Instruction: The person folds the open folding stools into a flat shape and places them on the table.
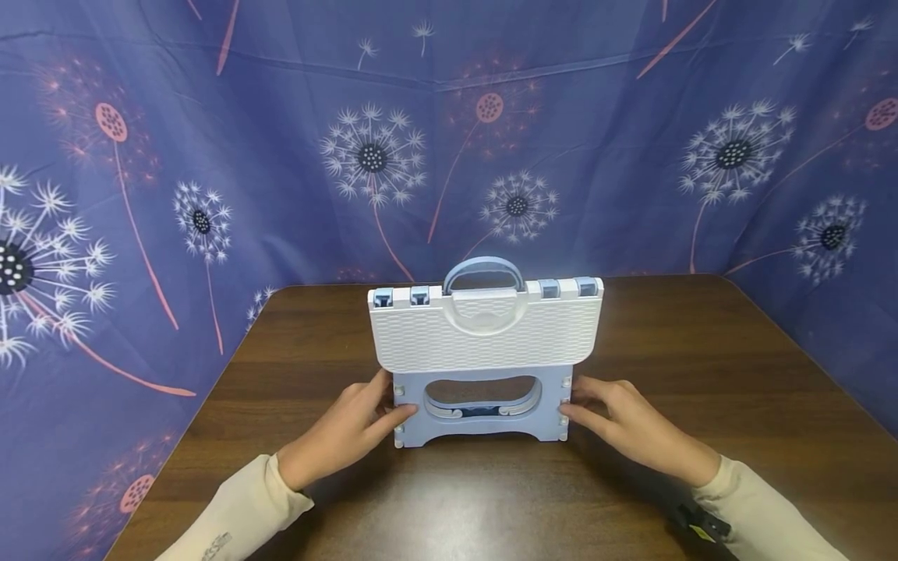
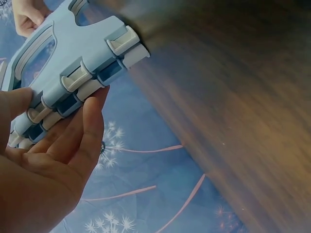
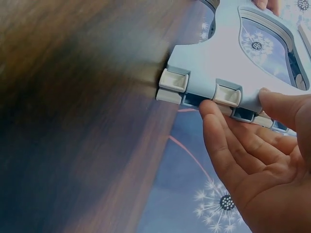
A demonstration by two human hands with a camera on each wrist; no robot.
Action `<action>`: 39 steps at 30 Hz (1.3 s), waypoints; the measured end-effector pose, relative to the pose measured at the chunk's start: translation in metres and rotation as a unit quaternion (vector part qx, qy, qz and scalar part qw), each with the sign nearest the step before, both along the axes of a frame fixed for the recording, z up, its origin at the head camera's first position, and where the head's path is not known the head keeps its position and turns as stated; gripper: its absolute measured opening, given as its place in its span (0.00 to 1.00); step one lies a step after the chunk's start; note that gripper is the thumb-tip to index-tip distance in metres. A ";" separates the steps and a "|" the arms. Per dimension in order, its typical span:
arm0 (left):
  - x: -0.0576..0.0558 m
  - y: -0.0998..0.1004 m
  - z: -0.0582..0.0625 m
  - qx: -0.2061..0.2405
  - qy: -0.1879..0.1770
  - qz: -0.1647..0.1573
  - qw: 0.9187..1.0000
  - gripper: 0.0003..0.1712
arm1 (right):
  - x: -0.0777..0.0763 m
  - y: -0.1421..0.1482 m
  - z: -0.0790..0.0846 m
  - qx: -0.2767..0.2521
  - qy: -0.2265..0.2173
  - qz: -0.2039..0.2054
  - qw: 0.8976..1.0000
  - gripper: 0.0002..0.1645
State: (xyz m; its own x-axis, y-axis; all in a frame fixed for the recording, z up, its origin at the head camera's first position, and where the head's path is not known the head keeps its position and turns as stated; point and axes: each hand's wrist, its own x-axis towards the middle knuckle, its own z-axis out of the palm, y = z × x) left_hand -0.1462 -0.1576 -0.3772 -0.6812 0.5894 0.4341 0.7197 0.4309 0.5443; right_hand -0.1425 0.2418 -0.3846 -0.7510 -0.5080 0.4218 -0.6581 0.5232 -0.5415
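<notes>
A folding step stool point(image 1: 484, 335) stands on the table, with a white woven-textured top and light blue legs. A blue carry handle point(image 1: 484, 263) arches above its upper edge. At the left side of the legs, my left hand point(image 1: 351, 425) pinches the hinged edge, thumb on the front face and fingers behind. My right hand point(image 1: 631, 425) grips the opposite edge the same way. In the left wrist view, white hinge tabs point(image 2: 77, 77) line the edge beside the fingers. Similar hinge tabs point(image 3: 227, 95) show in the right wrist view.
The brown wooden table point(image 1: 701, 351) extends around the stool on all sides. Behind and beside it hangs a blue cloth point(image 1: 435, 156) with dandelion prints. A small black object with a yellow mark point(image 1: 701, 532) is by the right sleeve.
</notes>
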 end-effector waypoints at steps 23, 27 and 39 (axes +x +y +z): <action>-0.011 0.003 -0.013 0.025 -0.166 -0.018 0.986 0.12 | 0.003 0.000 -0.003 0.001 -0.081 0.049 0.996 0.06; -0.011 0.003 -0.014 0.035 -0.183 -0.012 0.982 0.14 | 0.002 0.002 -0.005 -0.008 -0.119 0.073 0.990 0.06; -0.008 0.004 -0.020 -0.075 -0.200 0.056 0.975 0.24 | 0.000 0.007 -0.016 -0.001 -0.207 0.099 0.973 0.05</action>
